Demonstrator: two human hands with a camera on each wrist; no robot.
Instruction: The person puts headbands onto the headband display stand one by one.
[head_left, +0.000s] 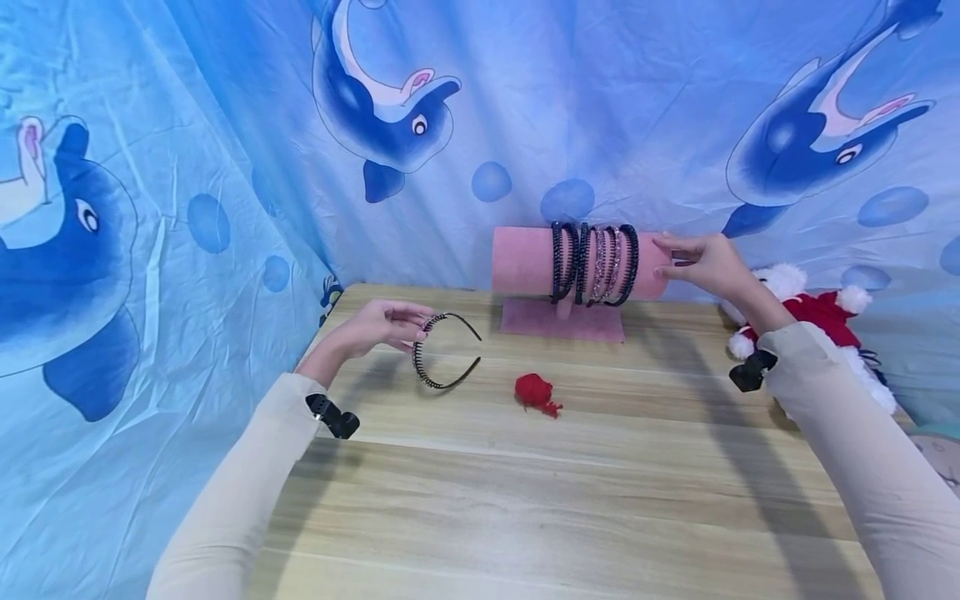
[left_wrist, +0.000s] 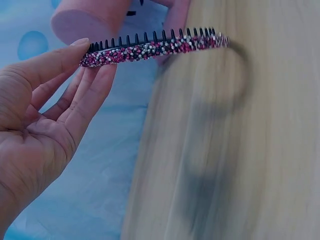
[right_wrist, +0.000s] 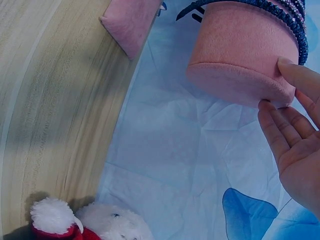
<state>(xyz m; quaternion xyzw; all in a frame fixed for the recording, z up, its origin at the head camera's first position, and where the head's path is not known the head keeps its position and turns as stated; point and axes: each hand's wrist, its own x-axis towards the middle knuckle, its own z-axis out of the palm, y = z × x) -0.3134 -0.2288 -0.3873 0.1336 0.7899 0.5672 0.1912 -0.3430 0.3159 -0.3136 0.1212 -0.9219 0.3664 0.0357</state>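
Note:
My left hand [head_left: 382, 325] pinches a black toothed headband [head_left: 420, 358] between thumb and fingers, holding it up over the table left of the stand. In the left wrist view, pink, white and dark beads cover the headband's outer face [left_wrist: 150, 51], and a row of black teeth lines its edge. My right hand [head_left: 703, 260] holds the right end of a pink padded headband stand [head_left: 521, 258]. In the right wrist view, the thumb lies on the stand's side [right_wrist: 240, 40] and the fingertips meet its end rim. Several dark and pink glittery headbands [head_left: 600, 265] circle the roll.
A small red bundle [head_left: 533, 390] lies on the wooden table [head_left: 525, 517], in front of the stand. A white plush toy [head_left: 783, 279] in red clothing sits at the right edge. Blue dolphin-printed cloth [head_left: 622, 108] hangs behind and along the left.

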